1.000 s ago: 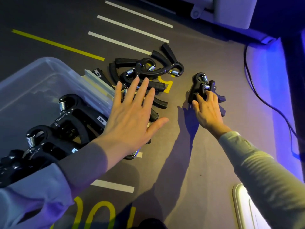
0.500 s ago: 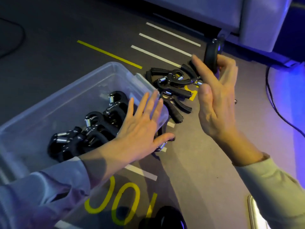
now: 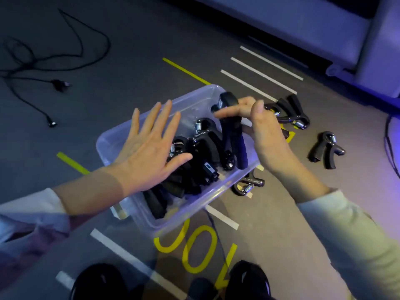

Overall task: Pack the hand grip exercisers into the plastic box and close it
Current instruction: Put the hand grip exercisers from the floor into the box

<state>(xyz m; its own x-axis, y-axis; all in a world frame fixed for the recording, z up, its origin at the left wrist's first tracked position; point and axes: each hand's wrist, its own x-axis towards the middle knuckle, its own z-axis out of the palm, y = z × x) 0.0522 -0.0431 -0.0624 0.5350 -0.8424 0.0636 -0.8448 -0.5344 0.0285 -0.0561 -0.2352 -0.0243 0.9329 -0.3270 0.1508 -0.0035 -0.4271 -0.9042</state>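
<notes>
A clear plastic box stands on the floor with several black hand grip exercisers lying in it. My right hand pinches one black exerciser near its top and holds it upright inside the box's right end. My left hand hovers flat above the box's left half, fingers spread, holding nothing. More exercisers lie on the floor: a small pile behind my right hand, a single one further right, and one against the box's near right side.
Black cables with plugs trail over the floor at the far left. Another cable runs along the right edge. A pale piece of furniture stands at the back right. My dark shoes are at the bottom, by yellow floor markings.
My right hand has carried the exerciser from above the floor pile over into the box. My left hand has moved from the box's right rim to above its left half.
</notes>
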